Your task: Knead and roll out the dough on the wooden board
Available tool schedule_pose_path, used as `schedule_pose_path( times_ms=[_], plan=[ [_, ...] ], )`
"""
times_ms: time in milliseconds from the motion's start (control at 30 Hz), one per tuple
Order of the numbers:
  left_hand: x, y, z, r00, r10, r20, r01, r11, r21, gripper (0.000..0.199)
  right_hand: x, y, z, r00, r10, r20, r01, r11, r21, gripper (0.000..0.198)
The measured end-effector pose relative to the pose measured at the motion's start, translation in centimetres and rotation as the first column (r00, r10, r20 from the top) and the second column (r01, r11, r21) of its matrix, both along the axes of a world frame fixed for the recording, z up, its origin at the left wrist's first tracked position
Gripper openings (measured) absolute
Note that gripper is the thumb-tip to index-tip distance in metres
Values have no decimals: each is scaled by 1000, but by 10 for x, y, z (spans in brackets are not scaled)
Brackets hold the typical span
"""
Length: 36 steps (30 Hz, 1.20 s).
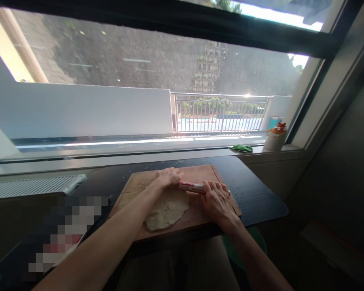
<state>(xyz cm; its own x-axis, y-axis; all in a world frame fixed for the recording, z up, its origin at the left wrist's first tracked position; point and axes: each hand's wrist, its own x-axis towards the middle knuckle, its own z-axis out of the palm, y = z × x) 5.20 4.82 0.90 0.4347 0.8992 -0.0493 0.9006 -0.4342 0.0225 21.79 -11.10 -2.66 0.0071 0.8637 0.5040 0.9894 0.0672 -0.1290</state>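
A flattened sheet of pale dough (169,210) with an uneven edge lies on a wooden board (200,210). Across the board, over the dough's far right part, runs a slim cylinder (191,186) with red and white print. My left hand (170,176) is closed over its left end, at the far side of the dough. On the right end rests my right hand (216,199), its fingers bent over the cylinder. Both palms face down. My left forearm hides part of the dough's left side.
The board sits on a dark table (255,198) with rounded corners, below a window. On the sill are a green cloth-like item (242,148) and a white container with an orange-brown top (275,139). A radiator (36,186) stands left. A green round object (251,242) is below the table.
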Motion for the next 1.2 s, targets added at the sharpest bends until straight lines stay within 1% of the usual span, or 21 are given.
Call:
schedule_pose_path(
  times_ms=[100,167,233,300,367,433,500,567,667,800,933,1000,1100,1200],
  plan=[
    [10,17,-1,998,60,19,-59,998,-22,52,5,11,-1,1000,-13,19,13,1000,2,35],
    [8,15,-3,997,70,42,-70,998,-1,56,3,10,-1,999,-15,29,15,1000,3,37],
    [0,2,-6,997,46,66,-49,998,41,56,-2,1,-2,1000,-14,27,13,1000,8,39],
    [-13,-18,-11,997,7,78,-14,996,88,52,-9,-14,-4,1000,-6,18,6,1000,30,42],
    [-29,-40,-18,996,-34,84,22,990,142,49,-17,-29,-6,1000,22,9,-23,998,60,44],
    [-44,-57,-25,993,-73,94,52,977,206,49,-23,-42,-7,998,62,2,-62,996,71,45],
    [-54,-68,-31,990,-96,104,68,965,253,52,-26,-49,-7,997,82,-6,-81,995,60,47],
    [-56,-70,-32,991,-85,100,56,963,262,54,-27,-50,-5,997,75,-14,-75,996,41,48],
    [-44,-61,-23,997,-35,65,21,979,201,56,-25,-42,1,998,62,-22,-62,998,13,43],
    [-14,-29,-10,998,42,39,-46,993,105,57,-16,-23,6,999,33,-39,-35,999,-34,37],
    [11,10,-10,996,69,56,-73,994,77,58,-7,-7,7,999,3,-36,-5,999,-46,36],
    [18,22,-13,995,77,65,-81,994,66,58,-6,-3,7,999,-3,-42,1,999,-47,36],
    [18,24,-13,995,67,75,-71,996,60,58,-10,-5,6,999,-25,-48,24,999,-37,37],
    [4,6,-12,996,42,74,-47,997,56,56,-19,-16,3,999,-19,-42,19,1000,1,41]
  ],
)
